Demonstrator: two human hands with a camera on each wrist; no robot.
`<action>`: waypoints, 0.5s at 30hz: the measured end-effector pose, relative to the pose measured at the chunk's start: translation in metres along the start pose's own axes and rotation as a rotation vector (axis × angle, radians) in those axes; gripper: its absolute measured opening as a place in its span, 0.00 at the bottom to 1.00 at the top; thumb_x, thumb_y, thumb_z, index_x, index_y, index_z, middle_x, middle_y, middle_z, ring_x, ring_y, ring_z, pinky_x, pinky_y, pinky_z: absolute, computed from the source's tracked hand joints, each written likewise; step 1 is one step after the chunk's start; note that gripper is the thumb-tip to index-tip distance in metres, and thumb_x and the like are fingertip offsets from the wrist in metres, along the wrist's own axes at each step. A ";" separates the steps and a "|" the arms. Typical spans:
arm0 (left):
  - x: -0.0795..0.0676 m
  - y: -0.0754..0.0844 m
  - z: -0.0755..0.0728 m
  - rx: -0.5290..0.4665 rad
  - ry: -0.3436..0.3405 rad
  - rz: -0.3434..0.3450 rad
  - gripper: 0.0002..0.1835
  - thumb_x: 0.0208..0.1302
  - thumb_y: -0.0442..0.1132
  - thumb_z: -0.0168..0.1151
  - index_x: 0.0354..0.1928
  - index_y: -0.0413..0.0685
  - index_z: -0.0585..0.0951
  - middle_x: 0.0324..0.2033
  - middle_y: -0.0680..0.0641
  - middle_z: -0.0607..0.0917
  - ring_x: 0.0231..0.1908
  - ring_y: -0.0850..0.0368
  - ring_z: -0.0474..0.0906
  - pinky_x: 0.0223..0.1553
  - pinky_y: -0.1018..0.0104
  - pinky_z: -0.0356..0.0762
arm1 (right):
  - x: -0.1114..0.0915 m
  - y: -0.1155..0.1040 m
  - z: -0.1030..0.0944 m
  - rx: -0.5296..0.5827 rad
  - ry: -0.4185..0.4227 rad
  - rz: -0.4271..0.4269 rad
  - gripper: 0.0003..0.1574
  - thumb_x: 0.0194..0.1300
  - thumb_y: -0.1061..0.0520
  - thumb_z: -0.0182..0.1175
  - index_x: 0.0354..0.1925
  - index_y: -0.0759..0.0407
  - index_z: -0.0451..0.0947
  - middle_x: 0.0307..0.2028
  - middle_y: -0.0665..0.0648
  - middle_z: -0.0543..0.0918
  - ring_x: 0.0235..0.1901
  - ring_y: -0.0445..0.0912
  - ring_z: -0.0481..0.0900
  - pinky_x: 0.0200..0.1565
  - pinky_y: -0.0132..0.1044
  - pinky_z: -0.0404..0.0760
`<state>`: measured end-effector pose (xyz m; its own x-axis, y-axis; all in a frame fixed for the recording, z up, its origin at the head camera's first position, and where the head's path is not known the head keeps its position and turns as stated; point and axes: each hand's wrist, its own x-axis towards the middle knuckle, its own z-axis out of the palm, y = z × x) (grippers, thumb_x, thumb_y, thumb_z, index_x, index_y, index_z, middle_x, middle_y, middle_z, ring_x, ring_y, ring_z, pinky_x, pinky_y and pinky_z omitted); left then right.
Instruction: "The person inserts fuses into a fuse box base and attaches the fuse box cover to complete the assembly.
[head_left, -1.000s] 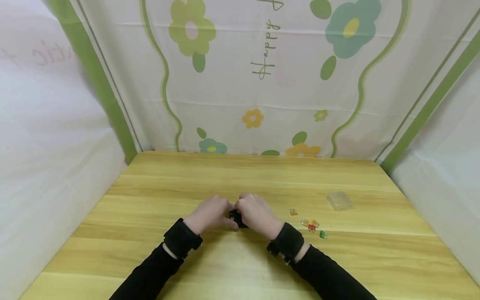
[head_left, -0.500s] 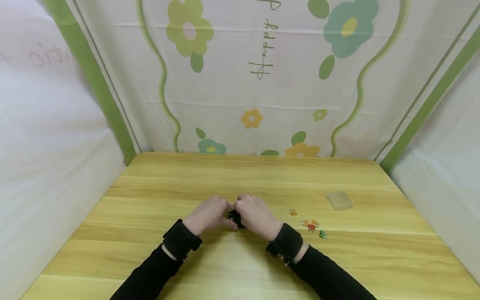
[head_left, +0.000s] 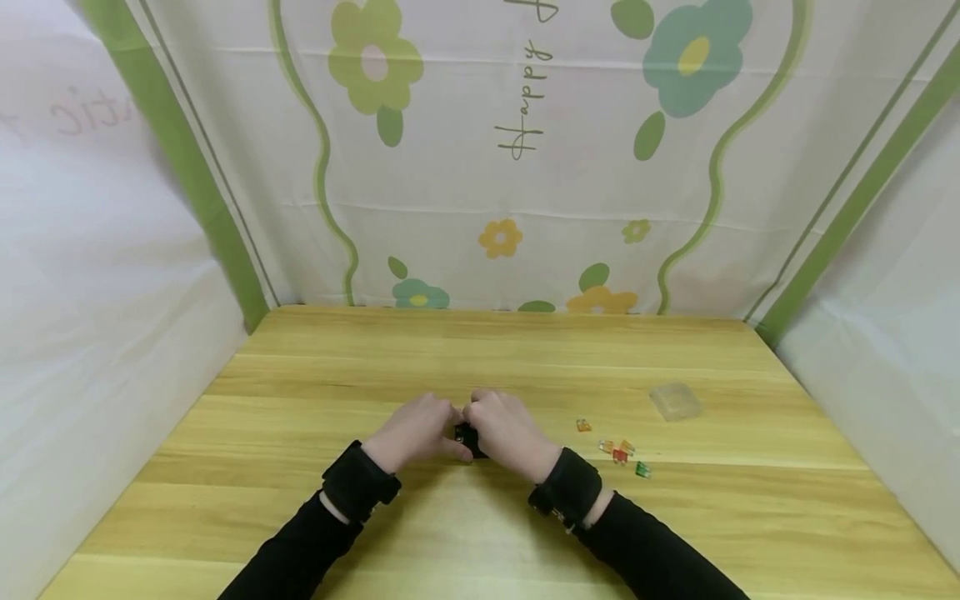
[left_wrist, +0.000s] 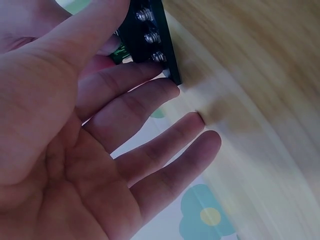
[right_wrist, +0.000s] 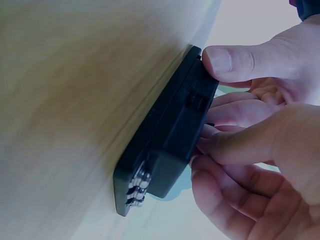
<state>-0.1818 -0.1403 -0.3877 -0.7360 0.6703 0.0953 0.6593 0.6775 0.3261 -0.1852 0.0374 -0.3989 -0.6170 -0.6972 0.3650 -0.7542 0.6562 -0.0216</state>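
Observation:
A black fuse block (head_left: 470, 441) with a row of metal terminal screws stands on the table, between both hands. My left hand (head_left: 422, 431) holds it by its edges, the thumb at one side and the index and middle fingertips at the other; the remaining fingers stretch out. At the block's top, my right hand (head_left: 510, 433) curls its thumb and index finger in a pinch on a small blade fuse, mostly hidden by the fingertips. A bit of green (left_wrist: 120, 52) shows beside these fingertips in the left wrist view. The fuse slots are hidden from the head view.
To the right of the hands lie loose blade fuses: an orange fuse (head_left: 583, 425) by itself, then a small cluster with a red fuse (head_left: 620, 457) and a green fuse (head_left: 642, 469). A clear plastic cover (head_left: 676, 401) lies farther back. Printed cloth (head_left: 450, 183) walls enclose the wooden table (head_left: 337, 350).
Both hands keep their hold at the fuse block with hardly any motion. The whole head view has drifted slightly, so everything sits a little farther left.

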 end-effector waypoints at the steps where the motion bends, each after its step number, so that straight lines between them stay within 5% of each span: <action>1: 0.000 0.000 0.000 0.000 0.001 0.001 0.16 0.49 0.51 0.72 0.21 0.54 0.75 0.14 0.59 0.57 0.16 0.66 0.54 0.20 0.73 0.52 | 0.000 0.000 0.000 -0.010 -0.002 -0.001 0.10 0.55 0.68 0.63 0.26 0.53 0.81 0.21 0.49 0.68 0.20 0.38 0.64 0.22 0.27 0.63; 9: -0.001 0.002 0.000 0.003 -0.005 0.005 0.14 0.50 0.51 0.72 0.24 0.54 0.76 0.14 0.59 0.62 0.17 0.66 0.56 0.21 0.73 0.54 | -0.001 0.000 -0.002 -0.014 -0.034 0.003 0.11 0.57 0.67 0.62 0.23 0.53 0.80 0.21 0.48 0.67 0.19 0.38 0.63 0.21 0.27 0.61; 15: 0.000 0.001 0.000 -0.012 -0.018 -0.011 0.14 0.50 0.52 0.71 0.33 0.51 0.83 0.15 0.57 0.64 0.17 0.65 0.56 0.21 0.73 0.53 | -0.001 0.004 -0.007 0.086 -0.063 0.026 0.09 0.61 0.64 0.61 0.26 0.53 0.82 0.23 0.48 0.71 0.20 0.37 0.65 0.22 0.26 0.63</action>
<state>-0.1805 -0.1397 -0.3876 -0.7399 0.6685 0.0750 0.6495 0.6809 0.3384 -0.1866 0.0427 -0.3930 -0.6477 -0.6986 0.3041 -0.7524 0.6493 -0.1108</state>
